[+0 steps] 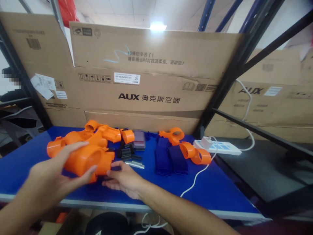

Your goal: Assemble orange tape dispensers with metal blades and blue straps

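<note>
My left hand (56, 176) is curled around an orange plastic part (90, 160) with a wide round opening, its thumb pressed below the opening and its fingers over the top. At the right end of the same part, my right hand (126, 178) grips the edge with bent fingers; its lower fingers stick out underneath. More orange plastic parts (55, 147) lie in a heap just behind and to the left. Beyond my right hand are several black pieces (126, 152) and a silver metal strip (135, 164).
Dark blue flat pieces (163, 160) are stacked on the blue table (146, 192). More orange ring-shaped parts (201, 156) lie to the right. A white power strip (227, 148) trails a white cable (195, 179) over the front edge. Cardboard (151, 112) walls the back, beside a black post (222, 83).
</note>
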The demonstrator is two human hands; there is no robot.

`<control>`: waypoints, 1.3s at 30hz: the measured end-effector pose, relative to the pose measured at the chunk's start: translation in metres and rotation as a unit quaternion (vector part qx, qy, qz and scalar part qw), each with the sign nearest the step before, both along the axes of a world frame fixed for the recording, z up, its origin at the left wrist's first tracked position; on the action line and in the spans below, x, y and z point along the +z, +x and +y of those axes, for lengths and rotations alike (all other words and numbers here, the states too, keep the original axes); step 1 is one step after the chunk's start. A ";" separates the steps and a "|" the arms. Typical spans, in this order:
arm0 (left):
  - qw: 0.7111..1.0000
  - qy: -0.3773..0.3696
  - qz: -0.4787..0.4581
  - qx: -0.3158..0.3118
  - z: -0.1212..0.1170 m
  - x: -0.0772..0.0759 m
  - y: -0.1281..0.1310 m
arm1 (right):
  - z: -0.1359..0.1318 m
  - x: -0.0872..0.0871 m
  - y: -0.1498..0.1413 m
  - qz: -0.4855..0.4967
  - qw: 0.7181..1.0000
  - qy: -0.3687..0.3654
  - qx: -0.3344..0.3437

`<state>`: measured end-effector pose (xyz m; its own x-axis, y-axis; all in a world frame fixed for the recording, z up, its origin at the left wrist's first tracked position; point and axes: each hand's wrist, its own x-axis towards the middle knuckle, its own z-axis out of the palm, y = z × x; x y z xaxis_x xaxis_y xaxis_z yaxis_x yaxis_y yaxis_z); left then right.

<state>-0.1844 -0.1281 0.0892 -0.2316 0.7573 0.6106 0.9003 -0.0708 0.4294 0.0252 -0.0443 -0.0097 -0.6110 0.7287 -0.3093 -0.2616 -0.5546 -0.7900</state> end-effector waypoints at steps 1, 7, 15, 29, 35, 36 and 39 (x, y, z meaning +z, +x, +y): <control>0.999 0.008 0.020 -0.032 0.009 0.000 0.018 | 0.003 -0.001 0.002 -0.023 0.999 0.020 0.033; 0.962 0.082 -0.117 -0.232 0.075 -0.014 0.106 | 0.029 0.021 0.059 -0.038 0.989 0.140 -0.032; 0.886 0.002 -0.307 -0.348 0.134 -0.045 0.169 | 0.103 0.049 0.128 -0.012 0.942 0.181 -0.282; 0.625 -0.093 -0.671 -0.388 0.167 -0.083 0.195 | 0.116 0.034 0.107 -0.132 0.904 0.305 -0.271; 0.607 -0.108 -0.711 -0.338 0.167 -0.094 0.185 | 0.103 0.033 0.107 -0.208 0.872 0.393 -0.207; 0.606 -0.108 -0.714 -0.333 0.167 -0.094 0.182 | 0.101 0.034 0.112 -0.227 0.857 0.423 -0.188; 0.603 -0.105 -0.723 -0.319 0.167 -0.094 0.172 | 0.095 0.037 0.129 -0.310 0.783 0.522 -0.139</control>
